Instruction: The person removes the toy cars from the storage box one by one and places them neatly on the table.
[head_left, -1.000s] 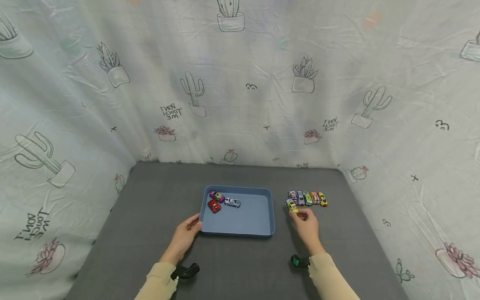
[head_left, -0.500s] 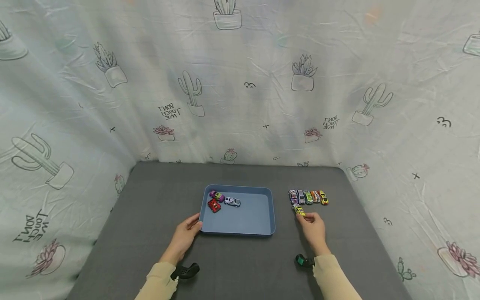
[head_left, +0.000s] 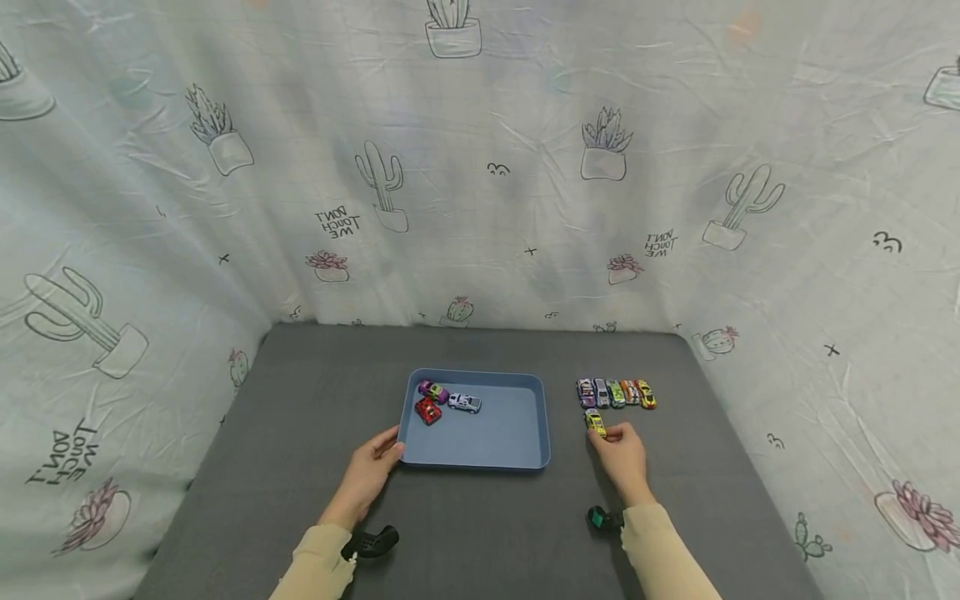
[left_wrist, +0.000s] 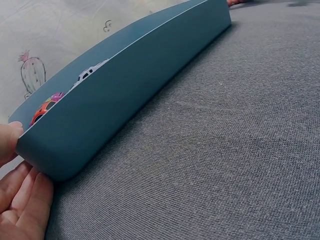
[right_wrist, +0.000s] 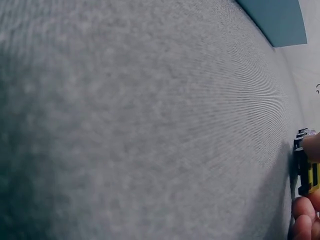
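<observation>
A blue tray (head_left: 474,433) lies on the grey cloth with a purple toy car (head_left: 432,391), a red toy car (head_left: 428,411) and a white toy car (head_left: 465,403) in its left part. My left hand (head_left: 367,473) holds the tray's near left corner; the left wrist view shows the thumb (left_wrist: 9,139) at the rim and the fingers (left_wrist: 31,200) against the outside. To the right of the tray, my right hand (head_left: 621,458) pinches a yellow toy car (head_left: 595,422) just in front of a row of cars. Fingers partly hide that car in the right wrist view.
Several toy cars (head_left: 616,394) stand side by side in a row at the back right. Behind and beside the grey-covered table (head_left: 480,533) hangs a pale curtain (head_left: 480,208) with cactus prints. A black wrist device (head_left: 371,543) sits at the left wrist.
My right hand has shifted slightly right and toward me with the yellow toy car, which now sits below the left end of the row. The left hand and tray stay put.
</observation>
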